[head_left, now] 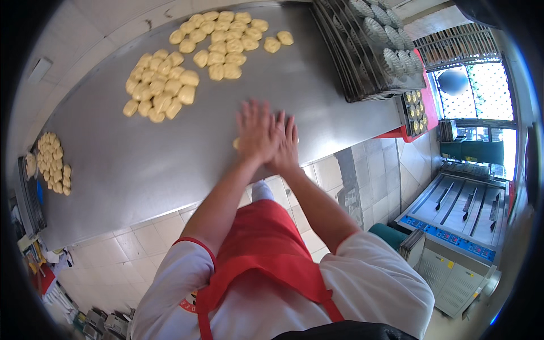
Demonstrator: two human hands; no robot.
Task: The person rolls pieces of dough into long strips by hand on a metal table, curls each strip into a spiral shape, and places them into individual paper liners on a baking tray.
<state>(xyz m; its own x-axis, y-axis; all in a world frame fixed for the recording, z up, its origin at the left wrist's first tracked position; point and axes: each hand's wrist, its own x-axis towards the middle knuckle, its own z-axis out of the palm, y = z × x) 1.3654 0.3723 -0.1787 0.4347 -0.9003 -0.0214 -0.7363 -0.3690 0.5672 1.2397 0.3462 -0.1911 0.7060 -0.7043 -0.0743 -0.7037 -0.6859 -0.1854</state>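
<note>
My left hand (258, 133) lies flat with its fingers stretched out, slightly blurred, near the front edge of the steel table. Partly under and beside it, my right hand (285, 148) is also flat, with its fingers extended. A bit of yellow dough (236, 143) peeks out at the left hand's outer side, and a small bit shows just past the right hand. Both palms seem to press on dough, mostly hidden under them. Beyond my hands sit a heap of glossy dough pieces (161, 85) and a spread of rounded dough pieces (226, 39).
The steel table (141, 164) carries another dough cluster (54, 161) at far left. Stacked dark trays with fluted metal tins (391, 34) stand at the back right. A tray of filled tins (416, 113) sits beside them. Lower right is a metal machine (453, 215) with a blue control panel.
</note>
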